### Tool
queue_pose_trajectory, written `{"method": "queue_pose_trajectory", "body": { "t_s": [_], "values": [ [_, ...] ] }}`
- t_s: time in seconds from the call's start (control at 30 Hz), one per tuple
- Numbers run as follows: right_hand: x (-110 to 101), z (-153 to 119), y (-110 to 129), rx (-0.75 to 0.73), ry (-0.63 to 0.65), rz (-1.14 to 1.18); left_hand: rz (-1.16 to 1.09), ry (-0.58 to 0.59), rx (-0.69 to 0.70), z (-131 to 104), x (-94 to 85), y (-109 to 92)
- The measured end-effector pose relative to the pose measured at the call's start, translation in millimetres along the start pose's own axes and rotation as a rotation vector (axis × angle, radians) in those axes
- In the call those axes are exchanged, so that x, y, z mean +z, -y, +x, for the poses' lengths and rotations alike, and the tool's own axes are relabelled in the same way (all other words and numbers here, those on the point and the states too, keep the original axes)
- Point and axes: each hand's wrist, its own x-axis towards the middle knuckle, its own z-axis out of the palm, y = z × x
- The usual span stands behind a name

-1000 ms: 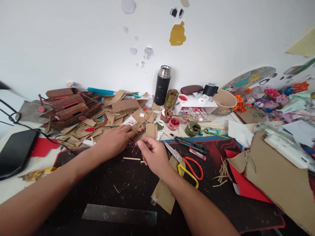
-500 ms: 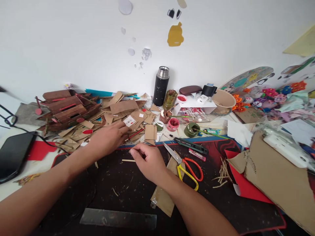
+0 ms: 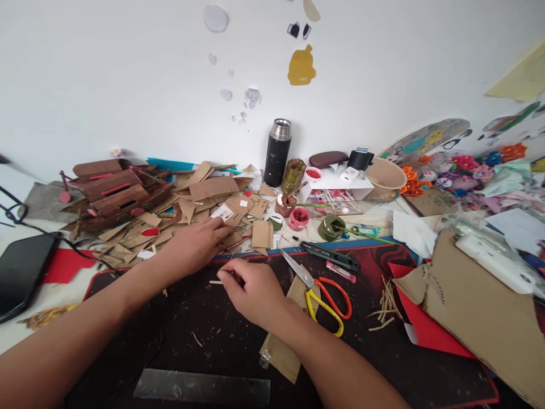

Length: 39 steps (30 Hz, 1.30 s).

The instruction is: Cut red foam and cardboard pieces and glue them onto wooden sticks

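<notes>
My left hand (image 3: 198,247) lies over the near edge of a heap of cardboard scraps (image 3: 204,190), its fingers stretched out and slightly bent, touching the pieces. A thin red stick (image 3: 238,243) lies by its fingertips. Thumb and forefinger of my right hand (image 3: 255,287) are pinched together above the dark mat (image 3: 183,318); whatever is between them, if anything, is hidden. One end of a thin pale strip (image 3: 215,282) shows just left of those fingertips. Scissors (image 3: 317,289) with red and yellow handles lie partly on a cardboard strip (image 3: 283,355), right of my right hand.
A clear ruler (image 3: 202,387) lies in front. Behind stand a black flask (image 3: 278,153) and paint jars, including a pink one (image 3: 298,218) and a green one (image 3: 331,228). A utility knife (image 3: 330,255) lies near the scissors. Brown cardboard boat models (image 3: 117,193) stand left, a phone (image 3: 25,272) nearer.
My left hand has slid slightly right over the scraps. The right hand's fingertips have come down and left, nearer the pale strip's end. The view has tilted a little.
</notes>
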Motion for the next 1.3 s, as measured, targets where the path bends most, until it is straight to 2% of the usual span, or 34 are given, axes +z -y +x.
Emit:
{"method": "queue_pose_trajectory", "body": {
  "t_s": [0.13,0.47,0.67,0.83,0.97,1.1,1.3],
  "values": [
    [0.6,-1.1,1.9,-0.015,0.031,-0.062,0.077,0.059,0.016,2.5,1.5,-1.0],
    [2.0,-2.0,2.1,-0.06,0.055,-0.09,-0.021,0.015,-0.063,2.9,12.1,1.0],
    [3.5,-2.3,-0.3,-0.083,0.074,-0.126,-0.031,0.033,-0.01,6.2,12.6,-4.1],
    [3.1,-2.5,0.1,-0.097,0.082,-0.155,-0.045,0.005,-0.071,5.1,16.7,-1.9],
    [3.6,-2.2,-0.1,-0.098,0.086,-0.169,-0.14,-0.017,-0.146,6.1,13.6,0.4],
    [3.9,-2.4,-1.1,-0.09,0.073,-0.162,-0.243,-0.064,-0.244,2.6,-2.1,3.5],
    [0.8,-2.7,2.3,-0.037,0.038,-0.034,-0.779,-0.227,-0.417,-22.7,-26.9,-1.9]
  ]
}}
